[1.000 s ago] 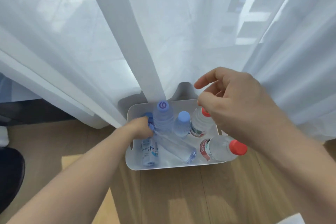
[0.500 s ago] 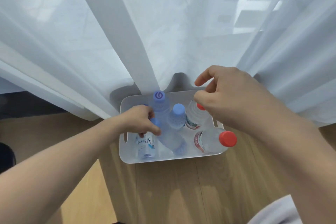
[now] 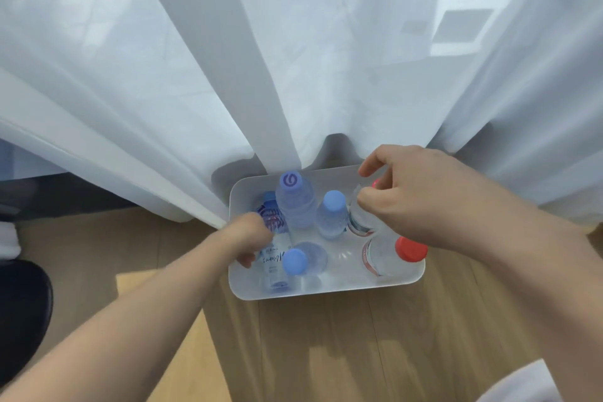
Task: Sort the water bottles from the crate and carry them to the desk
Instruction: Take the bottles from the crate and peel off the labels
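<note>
A white crate (image 3: 326,288) stands on the wooden floor against the curtain and holds several water bottles. A purple-capped bottle (image 3: 294,202) and a blue-capped one (image 3: 332,217) stand at the back. Another blue-capped bottle (image 3: 295,263) stands at the front. Beside it a labelled bottle (image 3: 276,266) lies flat, and my left hand (image 3: 251,237) is curled over it at the crate's left side. My right hand (image 3: 408,196) pinches the neck of a red-capped bottle (image 3: 359,222) at the back right. A second red-capped bottle (image 3: 404,250) leans in the front right corner.
Sheer white curtains (image 3: 293,59) hang down to the crate's back rim. A dark rounded object (image 3: 23,307) sits on the floor at the far left. Wooden floor (image 3: 359,352) lies in front of the crate. White cloth (image 3: 522,385) shows at the bottom right.
The bottle that lay diagonally now stands upright at the crate's front. My left hand has drawn back to the labelled bottle. My right hand has dropped onto the back red-capped bottle.
</note>
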